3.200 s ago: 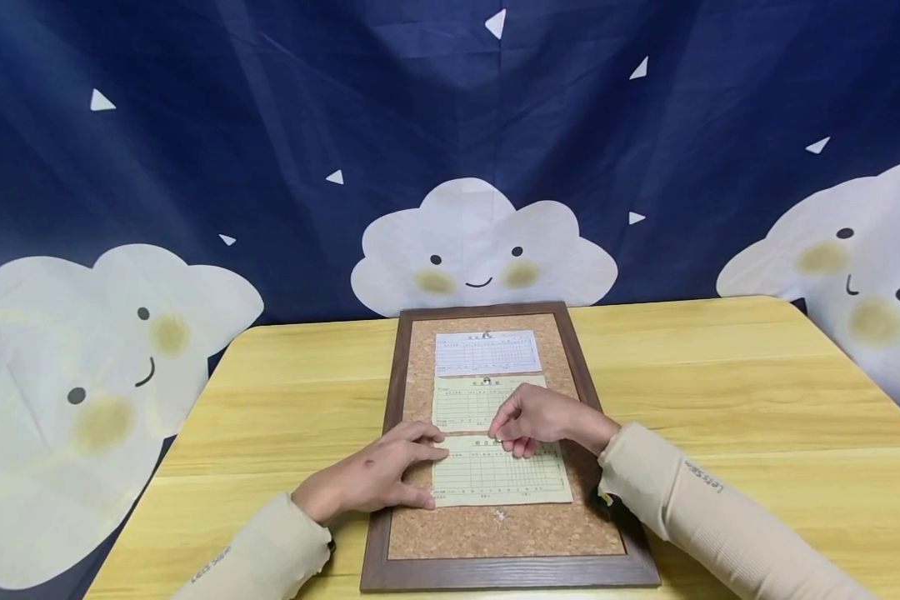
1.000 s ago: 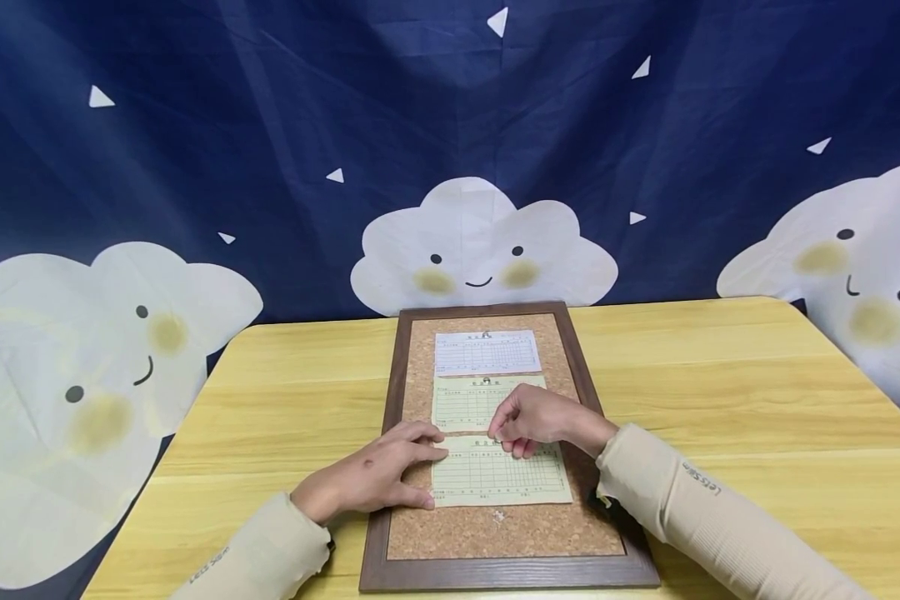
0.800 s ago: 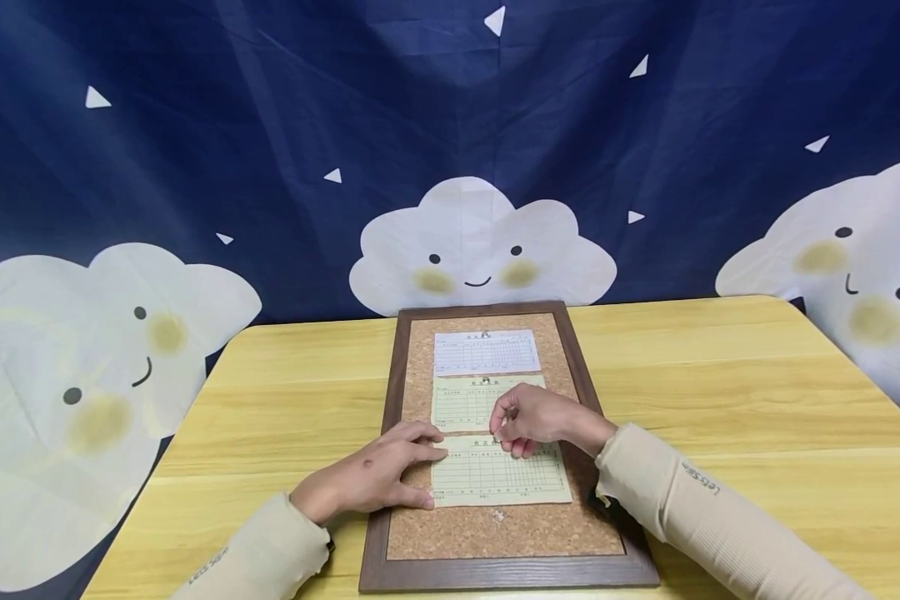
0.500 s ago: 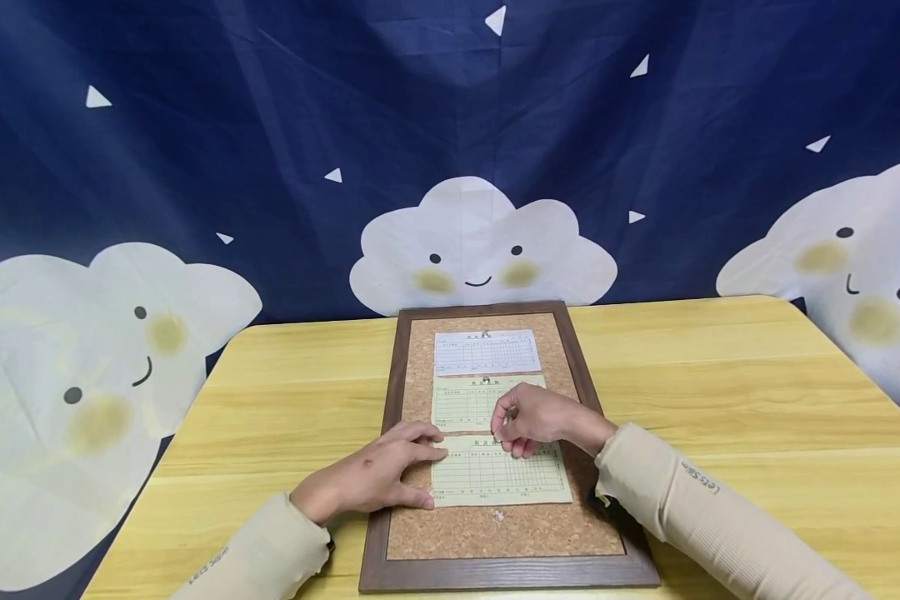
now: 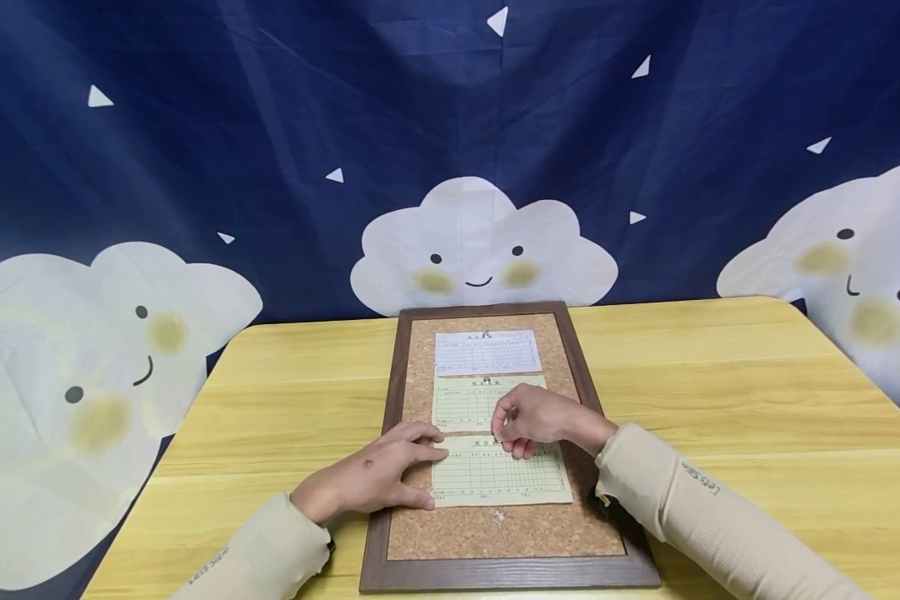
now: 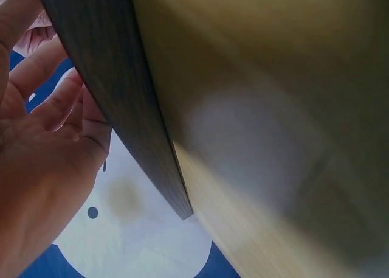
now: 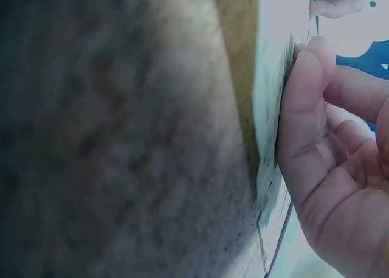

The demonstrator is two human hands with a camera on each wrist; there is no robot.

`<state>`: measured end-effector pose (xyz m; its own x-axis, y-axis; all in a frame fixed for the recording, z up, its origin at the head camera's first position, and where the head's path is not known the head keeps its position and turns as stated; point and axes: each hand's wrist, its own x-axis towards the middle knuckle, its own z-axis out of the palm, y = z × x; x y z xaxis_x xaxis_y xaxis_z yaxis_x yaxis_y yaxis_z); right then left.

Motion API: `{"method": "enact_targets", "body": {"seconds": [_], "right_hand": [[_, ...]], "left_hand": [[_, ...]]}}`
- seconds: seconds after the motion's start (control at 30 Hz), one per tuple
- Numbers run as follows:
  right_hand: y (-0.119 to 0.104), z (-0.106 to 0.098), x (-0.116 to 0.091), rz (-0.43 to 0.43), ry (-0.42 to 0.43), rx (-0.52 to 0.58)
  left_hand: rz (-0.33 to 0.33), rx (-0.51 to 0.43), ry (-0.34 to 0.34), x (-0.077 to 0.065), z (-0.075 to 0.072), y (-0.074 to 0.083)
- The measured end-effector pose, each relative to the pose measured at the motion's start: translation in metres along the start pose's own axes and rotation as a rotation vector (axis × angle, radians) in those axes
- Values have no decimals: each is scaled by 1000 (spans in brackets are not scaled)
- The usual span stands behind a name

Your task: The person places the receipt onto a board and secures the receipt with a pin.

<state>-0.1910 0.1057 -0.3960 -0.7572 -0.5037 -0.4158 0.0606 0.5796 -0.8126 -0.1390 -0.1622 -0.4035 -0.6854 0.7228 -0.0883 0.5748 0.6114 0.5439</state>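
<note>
A framed cork board (image 5: 420, 537) lies on the table, bearing three printed paper slips in a column. My right hand (image 5: 543, 417) pinches a small pushpin, mostly hidden by thumb and forefinger, at the top edge of the lowest yellow slip (image 5: 487, 479). Spread along that slip's left edge, the fingers of my left hand (image 5: 378, 471) rest on the paper and cork. Above it, a pushpin (image 5: 487, 381) sits in the middle yellow slip (image 5: 457, 407). Another pushpin (image 5: 486, 335) sits in the white slip (image 5: 487, 354). From the right wrist view, the lowest slip's edge (image 7: 264, 193) lifts slightly off the cork.
A small shiny bit (image 5: 499, 516), too small to make out, lies on the cork below the lowest slip. The brown frame (image 5: 510, 573) edges the board. Wooden tabletop (image 5: 720, 392) extends to both sides, and a blue cloth backdrop (image 5: 285, 125) with clouds hangs behind.
My right thumb and forefinger have shifted very slightly to the right at the lowest slip's top edge. My left hand, the slips and the board have stayed in place.
</note>
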Motion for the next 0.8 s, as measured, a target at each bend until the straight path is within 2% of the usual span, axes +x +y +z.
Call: {"method": "enact_targets", "body": {"seconds": [0.43, 0.8], "right_hand": [[2, -1, 1, -1, -4, 34], [0, 0, -2, -5, 4, 23]], "left_hand": [[-1, 0, -3, 0, 0, 0], [27, 3, 6, 0, -1, -1]]}}
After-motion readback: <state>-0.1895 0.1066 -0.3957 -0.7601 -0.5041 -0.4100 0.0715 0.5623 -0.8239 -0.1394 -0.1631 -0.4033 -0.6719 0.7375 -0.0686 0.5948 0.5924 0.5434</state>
